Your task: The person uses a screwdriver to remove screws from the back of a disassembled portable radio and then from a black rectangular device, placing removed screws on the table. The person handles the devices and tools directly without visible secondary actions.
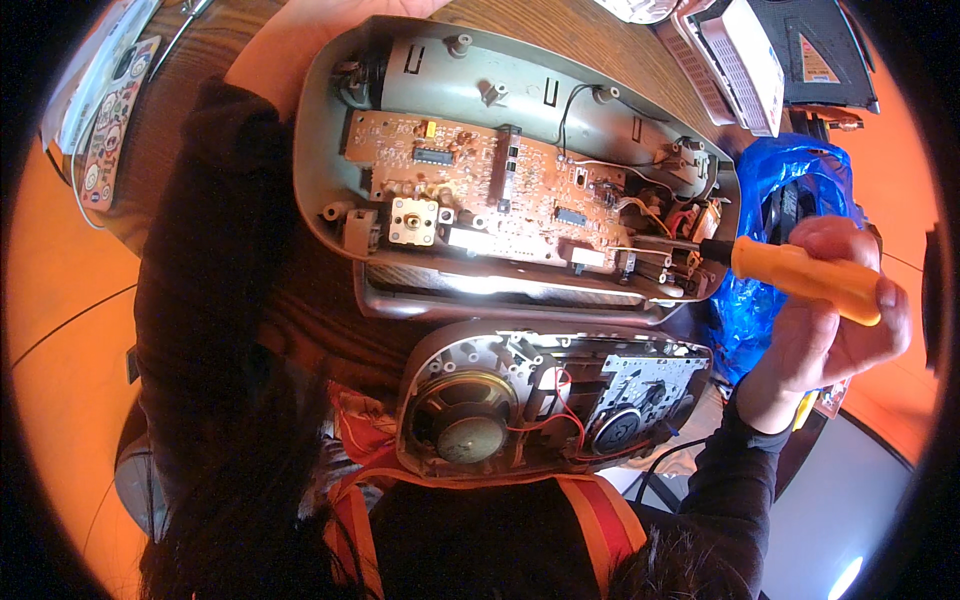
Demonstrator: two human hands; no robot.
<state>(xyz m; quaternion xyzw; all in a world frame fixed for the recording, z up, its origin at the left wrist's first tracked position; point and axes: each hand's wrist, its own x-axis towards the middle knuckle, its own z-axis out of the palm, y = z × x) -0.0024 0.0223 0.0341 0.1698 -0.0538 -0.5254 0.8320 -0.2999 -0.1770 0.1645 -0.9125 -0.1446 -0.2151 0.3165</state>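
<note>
An opened grey plastic casing (322, 130) stands tilted in front of me, its brown circuit board (490, 185) facing me. My right hand (825, 335) grips an orange-handled screwdriver (800, 275); its dark shaft reaches left into the wires at the casing's right end. My left hand (285, 40) holds the casing's far left end, with the fingers hidden behind the shell. Below, on my lap, lies the casing's other half (560, 400) with a round speaker (468, 425), red wires and a tape mechanism.
A blue plastic bag (790, 165) lies right of the casing. A white ribbed device (745, 55) and a black box (820, 50) sit at the top right on the wooden table (590, 40). A sticker-covered flat object (115, 120) rests at the top left. The floor is orange.
</note>
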